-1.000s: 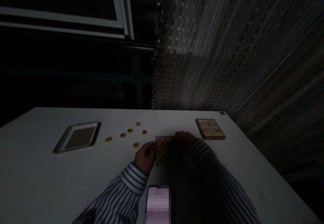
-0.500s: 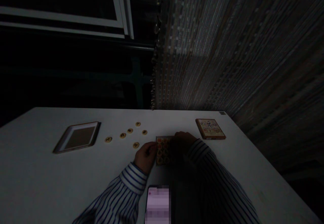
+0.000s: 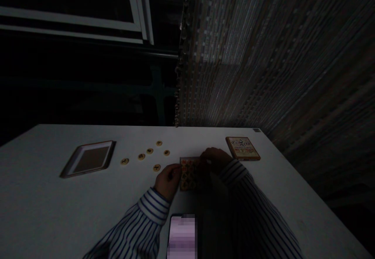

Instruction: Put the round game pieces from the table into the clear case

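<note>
A shallow box of Chinese chess pieces (image 3: 188, 177) lies on the white table in front of me, its round pieces packed in rows. My left hand (image 3: 168, 179) pinches the box's left edge between thumb and fingers. Over the right part of the box, my right hand (image 3: 216, 159) is curled with its fingertips down. Shadow hides what those fingertips grip, if anything, and the box's right side is dark. Several loose chess pieces (image 3: 156, 167) lie beyond my left hand, spread to the left and far side.
An open shallow tray (image 3: 91, 159) sits at the table's far left. A flat box with a printed cover (image 3: 243, 148) rests at the far right. Near me lies a phone (image 3: 182, 235) with a lit screen. Behind the table (image 3: 102, 204) hangs a string curtain (image 3: 228, 75).
My right hand has shifted slightly up and right over the box, uncovering a bit more of it. My left hand keeps its hold on the left edge.
</note>
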A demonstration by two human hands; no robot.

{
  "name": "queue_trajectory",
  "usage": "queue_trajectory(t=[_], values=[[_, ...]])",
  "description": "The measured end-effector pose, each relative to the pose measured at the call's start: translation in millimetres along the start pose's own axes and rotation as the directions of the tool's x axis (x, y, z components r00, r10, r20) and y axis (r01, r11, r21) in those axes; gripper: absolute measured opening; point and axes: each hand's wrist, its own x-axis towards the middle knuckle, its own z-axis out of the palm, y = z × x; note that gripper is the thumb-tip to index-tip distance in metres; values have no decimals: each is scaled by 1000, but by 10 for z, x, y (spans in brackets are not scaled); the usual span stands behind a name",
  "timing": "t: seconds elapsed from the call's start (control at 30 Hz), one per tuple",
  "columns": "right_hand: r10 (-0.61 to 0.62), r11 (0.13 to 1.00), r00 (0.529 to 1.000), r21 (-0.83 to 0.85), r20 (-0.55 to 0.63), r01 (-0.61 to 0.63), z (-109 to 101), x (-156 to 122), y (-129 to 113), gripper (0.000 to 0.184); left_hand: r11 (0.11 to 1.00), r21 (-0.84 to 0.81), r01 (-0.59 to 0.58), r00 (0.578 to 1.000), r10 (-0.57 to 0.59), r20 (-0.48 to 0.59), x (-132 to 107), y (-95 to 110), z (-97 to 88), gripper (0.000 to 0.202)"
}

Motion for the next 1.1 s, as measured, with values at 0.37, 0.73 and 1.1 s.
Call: queue_trajectory(t=[0.37,0.73,1.1], values=[[56,998,987,-5,-151,-58,-61,-56,53,22,999,-3,-35,999,35,-17,2,-32,13,24],[92,995,987,-22,-128,-96,-75,-44,43,23,1000,-13,-20,1000,20,-17,6,-61,5,25],[92,995,988,-25,-128,-96,-147,-95,-20,24,995,29,-99,988,102,-116,-54,34,12,23]])
